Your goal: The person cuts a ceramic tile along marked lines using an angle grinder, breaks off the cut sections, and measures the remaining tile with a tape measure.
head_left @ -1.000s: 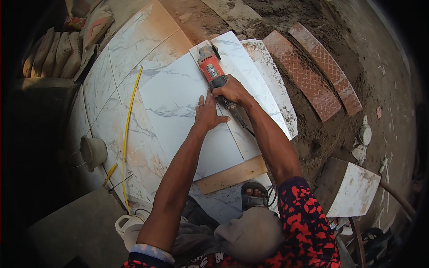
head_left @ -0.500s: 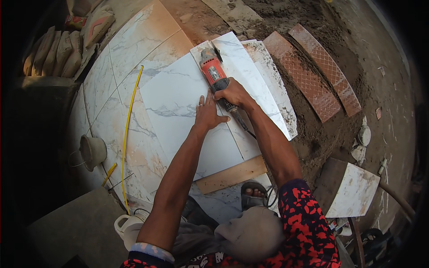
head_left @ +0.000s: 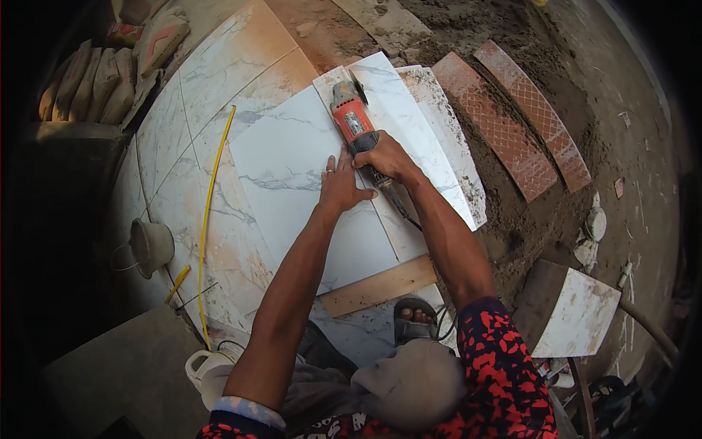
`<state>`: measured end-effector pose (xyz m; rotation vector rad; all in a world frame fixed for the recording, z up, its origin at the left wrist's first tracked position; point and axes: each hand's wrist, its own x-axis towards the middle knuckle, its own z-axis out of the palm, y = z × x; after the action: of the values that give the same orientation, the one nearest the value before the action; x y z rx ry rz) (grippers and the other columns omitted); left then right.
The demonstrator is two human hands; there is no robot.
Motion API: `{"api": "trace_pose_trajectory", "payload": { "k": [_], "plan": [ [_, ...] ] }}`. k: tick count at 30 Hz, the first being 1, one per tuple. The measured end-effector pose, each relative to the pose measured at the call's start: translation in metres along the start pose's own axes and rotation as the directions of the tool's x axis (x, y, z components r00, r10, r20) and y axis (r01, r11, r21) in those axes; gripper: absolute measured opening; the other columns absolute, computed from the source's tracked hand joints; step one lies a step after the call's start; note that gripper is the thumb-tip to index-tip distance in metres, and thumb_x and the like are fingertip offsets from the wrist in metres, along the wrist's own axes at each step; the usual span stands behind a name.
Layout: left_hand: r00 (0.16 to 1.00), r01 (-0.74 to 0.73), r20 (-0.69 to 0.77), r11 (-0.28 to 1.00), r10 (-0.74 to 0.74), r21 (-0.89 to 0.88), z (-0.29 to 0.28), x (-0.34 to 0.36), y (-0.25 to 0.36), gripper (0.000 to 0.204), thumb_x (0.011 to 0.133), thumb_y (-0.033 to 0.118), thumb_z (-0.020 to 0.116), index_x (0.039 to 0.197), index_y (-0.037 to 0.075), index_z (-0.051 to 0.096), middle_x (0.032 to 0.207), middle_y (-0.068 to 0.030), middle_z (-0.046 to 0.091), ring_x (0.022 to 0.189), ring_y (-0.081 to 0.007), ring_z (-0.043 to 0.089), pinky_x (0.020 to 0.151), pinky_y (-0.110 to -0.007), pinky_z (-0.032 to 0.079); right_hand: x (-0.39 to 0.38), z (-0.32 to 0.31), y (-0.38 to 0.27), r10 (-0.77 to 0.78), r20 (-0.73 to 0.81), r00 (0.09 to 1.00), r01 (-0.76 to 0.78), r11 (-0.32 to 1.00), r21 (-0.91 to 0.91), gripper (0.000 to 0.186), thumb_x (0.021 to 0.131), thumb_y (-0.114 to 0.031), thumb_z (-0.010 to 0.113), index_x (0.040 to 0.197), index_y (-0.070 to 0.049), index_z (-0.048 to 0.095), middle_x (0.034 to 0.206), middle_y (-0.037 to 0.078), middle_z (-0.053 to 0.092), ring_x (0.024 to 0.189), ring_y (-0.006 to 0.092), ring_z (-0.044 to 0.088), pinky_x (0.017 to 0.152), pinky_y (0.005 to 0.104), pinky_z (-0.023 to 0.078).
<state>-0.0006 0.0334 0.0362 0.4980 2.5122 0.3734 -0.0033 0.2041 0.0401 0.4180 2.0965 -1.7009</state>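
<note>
A red and black angle grinder point(head_left: 352, 121) lies along the right-hand edge of a large white marbled tile point(head_left: 278, 157). My right hand point(head_left: 385, 155) is wrapped round its black rear body, and its dark disc point(head_left: 358, 87) stands on edge at the far end. Flat on the tile, just left of the grinder, rests my left hand point(head_left: 340, 183) with its fingers and thumb spread. Under the grinder runs a narrower marbled strip, beside another white tile piece point(head_left: 413, 121). A wooden board point(head_left: 379, 286) pokes out beneath the tile's near edge.
A yellow measuring tape point(head_left: 210, 197) stretches over the laid tiles at left, near a small bucket point(head_left: 151, 247). Brown textured tiles point(head_left: 497, 132) lie on wet mortar at right. Filled sacks point(head_left: 102, 84) stand far left. A sandaled foot point(head_left: 414, 316) is close to the board.
The grinder and my right hand have shifted very slightly to the right. My left hand stays in place on the tile.
</note>
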Motion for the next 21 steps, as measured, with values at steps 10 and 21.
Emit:
{"api": "trace_pose_trajectory", "payload": {
  "k": [10,21],
  "plan": [
    [1.0,0.017,0.008,1.0,-0.016,-0.016,-0.003,-0.002,0.004,0.12,0.061,0.038,0.089,0.154,0.013,0.018,0.163,-0.0149,0.011,0.144,-0.0502,0.015,0.113,-0.062,0.024,-0.014,-0.002,-0.005,0.002,-0.01,1.0,-0.001,0.999,0.038,0.064,0.054,-0.029,0.076,0.102,0.012,0.063,0.096,0.025,0.069,0.086,0.0334,0.068,0.078,0.0355,0.052],
    [1.0,0.004,0.013,1.0,-0.004,-0.015,-0.005,-0.002,0.005,0.12,0.06,0.033,0.09,0.154,0.014,0.018,0.163,-0.011,0.009,0.144,-0.051,0.015,0.112,-0.063,0.025,-0.018,0.001,0.003,0.008,-0.013,1.0,-0.008,0.999,0.036,0.062,0.055,-0.028,0.076,0.1,0.012,0.063,0.093,0.024,0.069,0.083,0.0315,0.068,0.076,0.0348,0.052]
  ]
}}
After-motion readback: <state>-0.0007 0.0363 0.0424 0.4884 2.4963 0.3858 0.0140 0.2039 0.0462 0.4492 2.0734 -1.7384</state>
